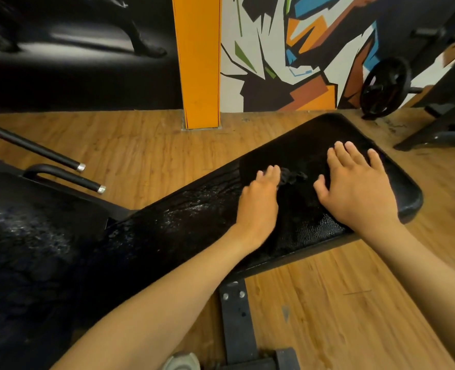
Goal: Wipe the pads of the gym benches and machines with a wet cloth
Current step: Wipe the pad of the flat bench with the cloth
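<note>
The left hand (261, 201) lies on the long black bench pad (189, 217) with its fingers curled over a bunched edge of a black cloth (293, 177), gripping it; the cloth is dark against the dark pad and hard to trace, but a crumpled fold of it shows just past the fingertips, between the two hands. The right hand (354, 188) is flat and open, fingers straight and slightly spread, palm pressed down near the far end of the same pad; whether cloth lies under it cannot be told. The two hands sit near each other, not touching. The pad runs diagonally from lower left to upper right, and its middle stretch glistens with wet streaks and droplets, while the part near the right wrist shows a pebbled shine. A second black pad (28, 236) sits at the lower left, just beside the first, also speckled with wet marks. Two black handle bars with silver end caps (34, 148) stick out over the wooden floor (341, 303) at the left. One black metal bench leg (237, 321) with bolts stands under the long pad. One orange pillar (198, 60) rises at the back wall, with a colourful mural (287, 49) to its right and one black weight plate (384, 86) on a bar near the upper right corner. A grey shoe tip (181, 363) shows at the bottom edge
</note>
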The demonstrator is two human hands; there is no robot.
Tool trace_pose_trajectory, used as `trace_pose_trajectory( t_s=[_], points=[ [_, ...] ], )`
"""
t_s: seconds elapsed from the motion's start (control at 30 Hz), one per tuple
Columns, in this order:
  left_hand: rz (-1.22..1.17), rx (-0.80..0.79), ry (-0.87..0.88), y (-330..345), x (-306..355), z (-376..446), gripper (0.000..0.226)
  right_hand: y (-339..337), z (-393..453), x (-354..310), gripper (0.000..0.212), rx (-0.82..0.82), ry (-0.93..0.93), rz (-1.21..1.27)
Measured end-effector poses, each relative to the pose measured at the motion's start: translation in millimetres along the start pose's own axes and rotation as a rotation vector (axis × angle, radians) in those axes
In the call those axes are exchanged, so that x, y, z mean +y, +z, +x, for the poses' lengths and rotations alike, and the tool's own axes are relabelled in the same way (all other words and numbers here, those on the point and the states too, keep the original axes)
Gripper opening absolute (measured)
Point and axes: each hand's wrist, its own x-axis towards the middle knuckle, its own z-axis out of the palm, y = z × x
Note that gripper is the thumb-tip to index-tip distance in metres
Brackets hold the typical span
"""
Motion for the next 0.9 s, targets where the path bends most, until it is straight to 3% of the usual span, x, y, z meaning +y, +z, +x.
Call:
trace_pose_trajectory(
  t_s=[0.17,0.27,0.37,0.47,0.57,0.77,0.9],
  points=[
    [-0.109,-0.115,0.159,-12,18,-87,0.077,-4,-1,-1,0.063,-0.005,0.000,0.005],
    [-0.213,-0.172,0.232,-18,8,-99,0.081,-5,-1,-1,0.062,-0.006,0.003,0.007],
    [-0.172,-0.105,0.159,-11,-2,-48,0.067,-4,0,-1,0.063,-0.004,-0.002,-0.009],
    [-0.181,-0.063,-0.022,2,-19,19,0.056,0,0,-1,0.070,-0.029,0.003,-0.036],
    [-0.148,-0.016,-0.106,5,-13,30,0.053,3,0,0,0.078,-0.044,-0.022,-0.070],
    [-0.094,0.019,0.108,-13,-1,-68,0.061,9,2,1,0.077,-0.051,-0.023,-0.082],
    [-0.140,0.023,0.037,0,-22,-16,0.055,5,2,0,0.079,-0.076,-0.026,-0.085]
  ],
)
